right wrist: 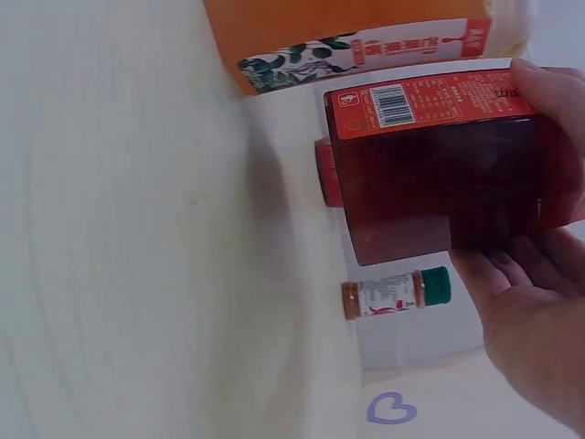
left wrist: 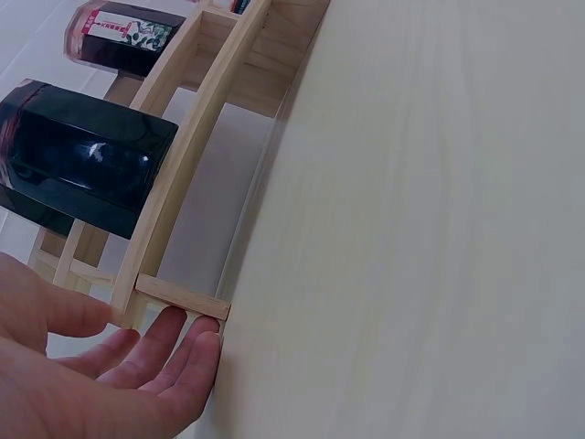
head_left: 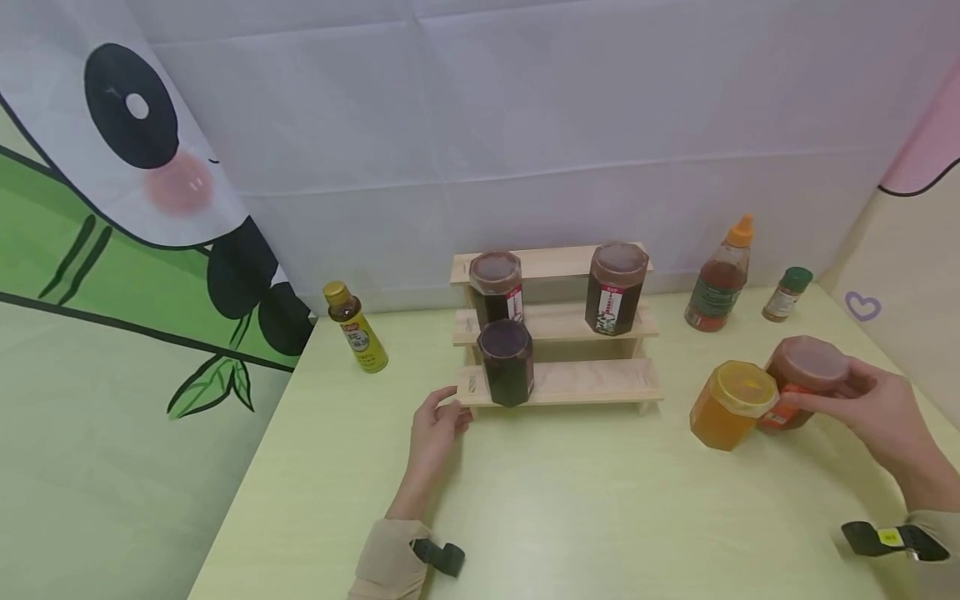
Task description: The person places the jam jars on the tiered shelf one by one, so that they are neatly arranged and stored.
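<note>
At the right, my right hand (head_left: pixel 885 408) grips a dark red jar (head_left: pixel 806 367) with a red label, thumb on one side and fingers on the other. In the right wrist view, the jar's base appears raised off the table. Close beside it stands an orange-yellow honey jar (head_left: pixel 727 408). My left hand (head_left: pixel 437 429) holds the front left corner of a three-step wooden rack (head_left: pixel 592 381), thumb at the plank's end, fingers curled beneath. A dark jar (head_left: pixel 507 367) is on the lowest step; two more, a left jar (head_left: pixel 495 292) and a right jar (head_left: pixel 615 292), stand on the middle step.
A yellow-labelled bottle (head_left: pixel 358 329) stands left of the rack. Behind the right hand are a sauce bottle (head_left: pixel 718 279) with an orange cap and a small green-capped spice bottle (head_left: pixel 786 296). A printed cloth (head_left: pixel 450 108) hangs behind the pale table (head_left: pixel 570 500).
</note>
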A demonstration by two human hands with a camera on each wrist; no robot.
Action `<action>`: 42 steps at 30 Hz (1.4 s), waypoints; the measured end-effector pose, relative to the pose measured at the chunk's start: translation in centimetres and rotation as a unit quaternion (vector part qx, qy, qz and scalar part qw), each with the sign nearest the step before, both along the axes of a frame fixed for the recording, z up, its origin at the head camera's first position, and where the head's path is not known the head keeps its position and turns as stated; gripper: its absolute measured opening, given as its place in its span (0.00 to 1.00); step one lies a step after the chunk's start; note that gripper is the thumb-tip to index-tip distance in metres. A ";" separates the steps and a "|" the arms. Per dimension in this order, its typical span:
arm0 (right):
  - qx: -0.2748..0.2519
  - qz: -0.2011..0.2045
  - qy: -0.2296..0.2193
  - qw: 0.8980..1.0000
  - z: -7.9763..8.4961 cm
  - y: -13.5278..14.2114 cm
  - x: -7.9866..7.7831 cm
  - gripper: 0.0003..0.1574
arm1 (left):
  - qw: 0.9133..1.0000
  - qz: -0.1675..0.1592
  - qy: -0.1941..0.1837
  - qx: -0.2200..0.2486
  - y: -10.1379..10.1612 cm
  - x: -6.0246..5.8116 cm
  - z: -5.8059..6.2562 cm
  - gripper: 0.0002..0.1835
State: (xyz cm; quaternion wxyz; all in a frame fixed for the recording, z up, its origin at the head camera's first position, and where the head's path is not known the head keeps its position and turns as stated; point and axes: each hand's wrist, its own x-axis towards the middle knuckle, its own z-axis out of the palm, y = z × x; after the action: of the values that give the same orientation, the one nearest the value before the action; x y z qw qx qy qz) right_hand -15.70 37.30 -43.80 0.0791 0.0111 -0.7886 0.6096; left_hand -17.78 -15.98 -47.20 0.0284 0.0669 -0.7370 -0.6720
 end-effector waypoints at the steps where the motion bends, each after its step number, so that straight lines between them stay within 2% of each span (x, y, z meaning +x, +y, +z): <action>1: 0.003 -0.003 0.003 1.000 0.2 0.0 0.0 0.33 | 1.000 0.000 0.001 0.000 0.0 0.0 0.0 0.18; 9: 0.032 -0.044 0.023 0.998 2.4 -0.4 0.4 0.33 | 1.000 -0.002 0.000 0.005 0.1 0.1 0.2 0.18; 15: 0.015 -0.058 0.080 0.995 4.4 -1.1 0.3 0.38 | 1.000 0.000 -0.004 0.005 0.0 0.1 0.3 0.19; 19: 0.033 -0.066 0.121 0.990 5.9 -1.8 0.0 0.39 | 1.000 0.002 -0.006 0.004 0.0 0.0 0.2 0.18; 24: -0.035 -0.028 0.179 0.983 7.9 -2.7 -0.4 0.38 | 1.000 0.002 -0.010 0.000 0.0 -0.1 0.1 0.18; 27: -0.089 0.003 0.191 0.978 9.0 -3.4 -0.5 0.38 | 1.000 0.003 -0.011 0.000 0.0 -0.2 0.1 0.18; 32: -0.090 -0.001 0.164 0.982 10.2 -4.9 -0.2 0.39 | 1.000 0.001 -0.009 0.001 -0.1 -0.1 0.2 0.18; 39: -0.132 0.049 0.151 0.979 10.9 -7.5 -0.1 0.40 | 1.000 -0.011 -0.018 0.015 0.2 0.8 2.3 0.18; 42: -0.135 0.062 0.143 0.979 10.8 -8.7 -0.3 0.39 | 1.000 -0.011 -0.021 0.013 0.2 0.7 2.1 0.18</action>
State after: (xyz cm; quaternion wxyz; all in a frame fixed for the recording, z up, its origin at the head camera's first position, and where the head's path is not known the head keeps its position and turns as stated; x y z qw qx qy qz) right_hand -15.99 28.58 -33.03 0.1536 0.1360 -0.6772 0.7067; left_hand -17.04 -15.77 -45.05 0.0050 0.0729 -0.7293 -0.6803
